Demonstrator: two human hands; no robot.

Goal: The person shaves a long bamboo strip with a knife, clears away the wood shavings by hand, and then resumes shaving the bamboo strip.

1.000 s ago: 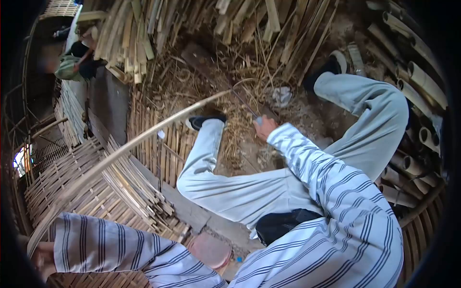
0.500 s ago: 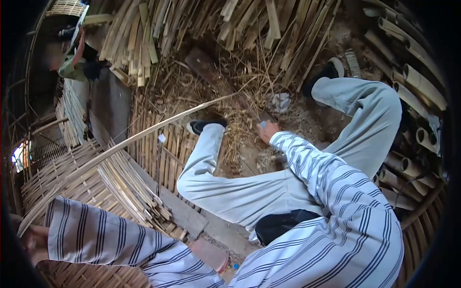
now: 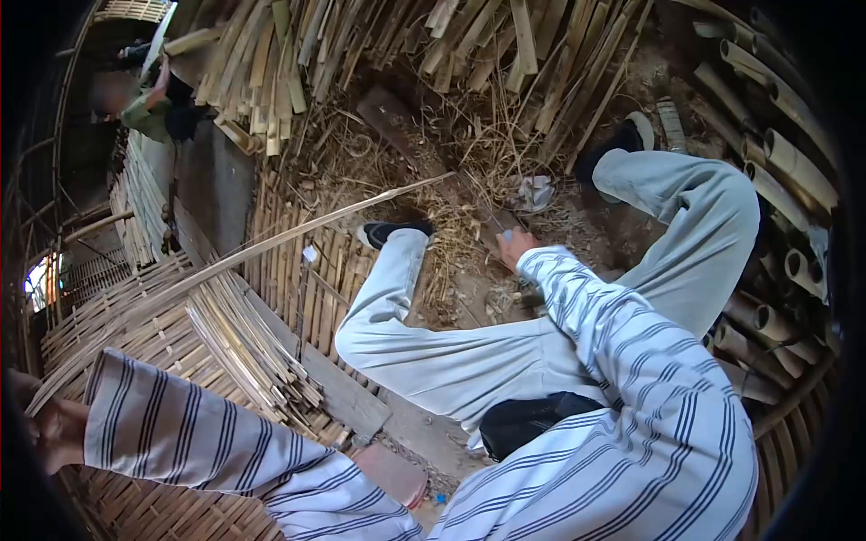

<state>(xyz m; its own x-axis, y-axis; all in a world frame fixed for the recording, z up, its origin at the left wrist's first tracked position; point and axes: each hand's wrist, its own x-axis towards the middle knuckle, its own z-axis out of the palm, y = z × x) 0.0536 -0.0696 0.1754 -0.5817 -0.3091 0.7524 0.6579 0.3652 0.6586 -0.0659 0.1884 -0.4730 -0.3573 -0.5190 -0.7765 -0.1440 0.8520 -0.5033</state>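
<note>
Here | left hand [image 3: 54, 431] grips bamboo strip [image 3: 271, 245] | right hand [image 3: 516, 245] closed on knife [image 3: 494, 221] | no writing legible

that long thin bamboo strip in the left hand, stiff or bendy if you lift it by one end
Probably bendy: the long thin pale bamboo strip already bows along its span from the left hand. Likely light, being so slender. Its free tip would probably sag and whip.

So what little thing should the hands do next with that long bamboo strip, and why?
Probably bring the knife in the right hand up to the far tip of the bamboo strip. The left hand holds the strip's near end out at the side, and its tip hangs free above the straw, just left of the blade and not touching it.
</note>
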